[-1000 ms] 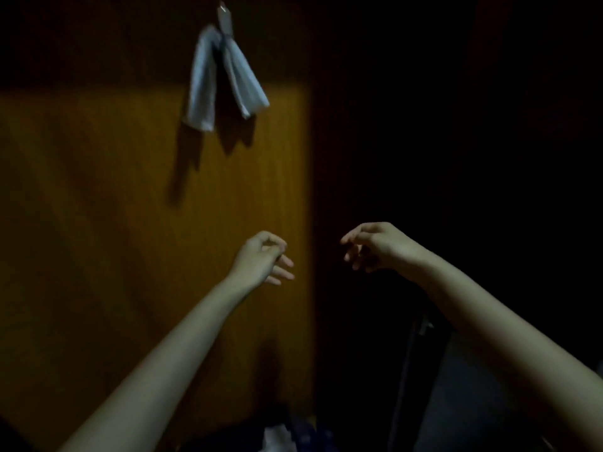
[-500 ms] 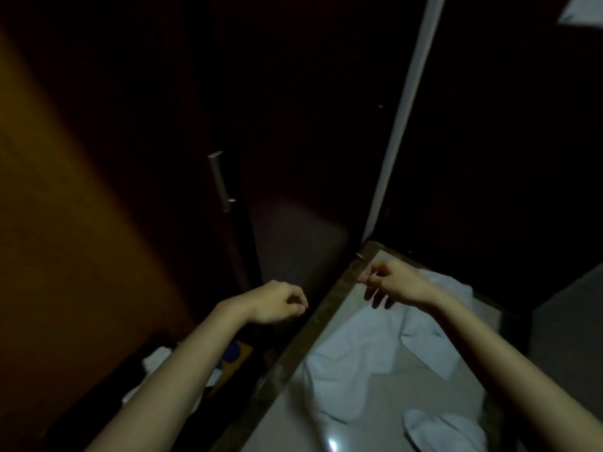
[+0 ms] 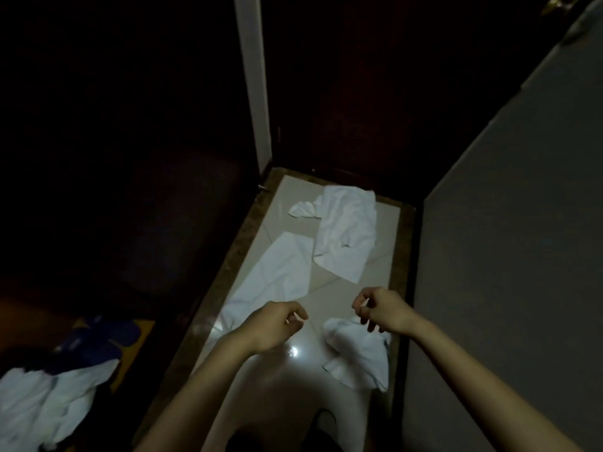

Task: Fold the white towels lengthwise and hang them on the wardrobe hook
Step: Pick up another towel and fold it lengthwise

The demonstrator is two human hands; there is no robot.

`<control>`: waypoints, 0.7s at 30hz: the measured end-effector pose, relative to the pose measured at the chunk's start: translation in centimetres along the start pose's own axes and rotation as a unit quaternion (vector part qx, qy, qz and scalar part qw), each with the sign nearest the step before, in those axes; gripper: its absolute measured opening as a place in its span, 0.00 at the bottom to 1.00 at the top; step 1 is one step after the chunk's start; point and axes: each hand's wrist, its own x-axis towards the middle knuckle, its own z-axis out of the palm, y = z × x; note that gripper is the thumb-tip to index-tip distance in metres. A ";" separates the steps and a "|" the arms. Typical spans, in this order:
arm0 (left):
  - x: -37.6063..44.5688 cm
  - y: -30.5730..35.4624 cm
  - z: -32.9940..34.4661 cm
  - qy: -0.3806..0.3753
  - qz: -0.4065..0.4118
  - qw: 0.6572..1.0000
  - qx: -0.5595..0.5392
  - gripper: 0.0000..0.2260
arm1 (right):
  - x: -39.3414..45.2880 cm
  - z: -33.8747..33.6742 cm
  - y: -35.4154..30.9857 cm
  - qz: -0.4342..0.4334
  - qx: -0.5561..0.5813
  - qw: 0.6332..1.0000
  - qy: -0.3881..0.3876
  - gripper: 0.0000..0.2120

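Observation:
Three white towels lie on a pale glossy counter (image 3: 385,220). A crumpled towel (image 3: 347,233) is at the far end. A long flat towel (image 3: 274,278) runs along the left side. A bunched towel (image 3: 359,357) lies near the right edge. My left hand (image 3: 274,324) hovers over the near end of the long towel, fingers loosely curled, holding nothing. My right hand (image 3: 381,309) hovers just above the bunched towel, fingers loosely curled, also holding nothing. The wardrobe hook is out of view.
A brown stone border (image 3: 228,265) rims the counter. A grey wall (image 3: 505,256) rises on the right and a white door frame (image 3: 254,86) stands behind. Down on the left floor lie white cloth (image 3: 45,406) and blue slippers (image 3: 98,337) on a yellow mat.
The view has swung from the wardrobe door with a towel hanging on its hook down to the counter. Both hands have come down over the towels lying there.

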 end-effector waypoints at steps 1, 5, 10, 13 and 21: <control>1.4 0.5 1.2 -0.007 0.002 1.000 0.020 0.10 | 0.5 -0.3 1.9 0.014 0.007 1.000 0.007 0.03; 6.8 1.2 5.7 -0.046 0.013 0.995 0.088 0.11 | 3.3 -0.5 8.8 0.066 0.038 0.996 0.043 0.05; 13.5 -1.0 10.4 -0.064 0.031 0.994 0.083 0.11 | 8.0 2.2 16.6 0.135 0.084 0.984 0.083 0.09; 18.1 -3.4 13.3 -0.065 0.042 0.993 0.089 0.11 | 11.4 5.0 21.1 0.131 0.044 0.986 0.094 0.08; 30.7 -11.0 20.4 -0.108 0.073 0.982 0.137 0.11 | 22.4 12.9 29.8 0.151 0.077 0.968 0.186 0.18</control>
